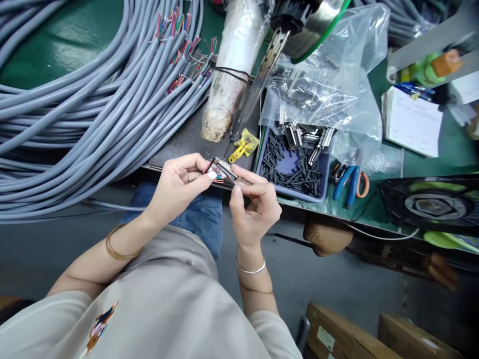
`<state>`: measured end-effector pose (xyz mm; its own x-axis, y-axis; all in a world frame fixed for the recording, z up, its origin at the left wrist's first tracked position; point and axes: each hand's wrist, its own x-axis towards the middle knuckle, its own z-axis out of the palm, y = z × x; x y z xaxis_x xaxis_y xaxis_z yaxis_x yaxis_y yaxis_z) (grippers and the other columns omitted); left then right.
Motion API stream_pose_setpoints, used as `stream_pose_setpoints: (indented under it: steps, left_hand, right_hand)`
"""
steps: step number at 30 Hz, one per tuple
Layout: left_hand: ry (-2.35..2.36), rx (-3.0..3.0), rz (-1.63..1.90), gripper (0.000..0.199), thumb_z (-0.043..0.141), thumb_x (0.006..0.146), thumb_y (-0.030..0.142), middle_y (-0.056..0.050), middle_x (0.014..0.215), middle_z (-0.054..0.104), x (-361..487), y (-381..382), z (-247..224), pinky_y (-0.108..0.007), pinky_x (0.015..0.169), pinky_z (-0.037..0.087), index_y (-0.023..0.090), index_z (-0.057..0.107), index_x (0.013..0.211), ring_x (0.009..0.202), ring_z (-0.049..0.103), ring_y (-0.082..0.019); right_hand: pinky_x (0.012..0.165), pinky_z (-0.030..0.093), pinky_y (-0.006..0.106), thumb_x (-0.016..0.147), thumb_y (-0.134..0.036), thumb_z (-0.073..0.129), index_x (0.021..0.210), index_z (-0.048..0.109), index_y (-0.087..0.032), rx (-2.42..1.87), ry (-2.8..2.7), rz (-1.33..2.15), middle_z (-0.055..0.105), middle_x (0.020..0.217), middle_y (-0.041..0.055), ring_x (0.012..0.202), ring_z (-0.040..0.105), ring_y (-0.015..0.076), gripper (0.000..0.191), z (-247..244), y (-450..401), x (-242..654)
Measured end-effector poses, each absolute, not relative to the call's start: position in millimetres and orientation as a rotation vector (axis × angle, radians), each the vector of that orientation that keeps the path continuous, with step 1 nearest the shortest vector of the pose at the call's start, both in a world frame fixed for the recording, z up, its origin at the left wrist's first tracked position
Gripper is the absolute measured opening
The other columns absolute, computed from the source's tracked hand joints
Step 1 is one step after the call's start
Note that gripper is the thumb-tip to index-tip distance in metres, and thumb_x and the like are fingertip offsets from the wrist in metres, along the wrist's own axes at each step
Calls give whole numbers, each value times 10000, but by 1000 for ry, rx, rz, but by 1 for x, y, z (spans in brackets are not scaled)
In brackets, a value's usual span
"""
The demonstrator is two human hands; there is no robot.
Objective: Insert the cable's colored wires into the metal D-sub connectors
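Between my hands, at the bench's front edge, is a metal multi-pin cable connector (pixel 225 170) with thin coloured wires (pixel 218 178) beside its pin row. My left hand (pixel 183 182) pinches the wires and the connector's left end between thumb and fingers. The fingers of my right hand (pixel 254 202) close on the connector's right end. Just beyond them lies a yellow clip-like piece (pixel 244 145). The soldering iron's tip, if there is one, cannot be made out.
Thick grey cables (pixel 112 109) with stripped ends cover the left. A blue tray (pixel 325 192) holds black sleeves and connectors, with a plastic bag (pixel 329 94) over it. Further right are pliers (pixel 352 184), a paper pad (pixel 413 119) and a black fan (pixel 430 204). A solder spool (pixel 314 30) stands above.
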<state>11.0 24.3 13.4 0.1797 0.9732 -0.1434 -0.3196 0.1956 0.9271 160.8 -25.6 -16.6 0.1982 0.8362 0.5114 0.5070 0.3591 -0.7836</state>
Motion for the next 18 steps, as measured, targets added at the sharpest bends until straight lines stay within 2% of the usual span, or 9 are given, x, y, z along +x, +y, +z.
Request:
stream_pose_setpoints:
  steps: [4,9,14,18]
  left_hand:
    - [914,929,1155,201,746,748,114,28,659,638,14,30,15,-168,412,314,162,593,627,422,338,-8]
    - [968,952,1149,188,763,754,144,4,715,675,14,33,16,-171,399,291,162,613,642,446,363,-19]
    - [959,958,1138,194,770,768,155,19,665,613,13,32,14,-155,376,267,156,618,647,439,366,-13]
    - [936,946,1090,176,827,734,215,-25,820,699,9,28,14,-146,346,305,133,680,681,416,425,2]
  right_hand:
    - [850,685,420,951,-197,629,910,569,-269,-1244,-1457,327,793,1177,71,1060,790,243,103,-15,-19,162]
    - [841,684,437,952,-198,629,911,563,-275,-1223,-1459,335,792,1188,73,1072,788,256,109,-15,-13,163]
    - [776,670,386,944,-176,651,907,577,-266,-1204,-1439,319,809,1128,63,1011,798,238,122,-14,-13,163]
    - [787,669,360,932,-144,680,957,611,-251,-1149,-1334,376,815,1099,48,967,801,212,130,-13,-18,164]
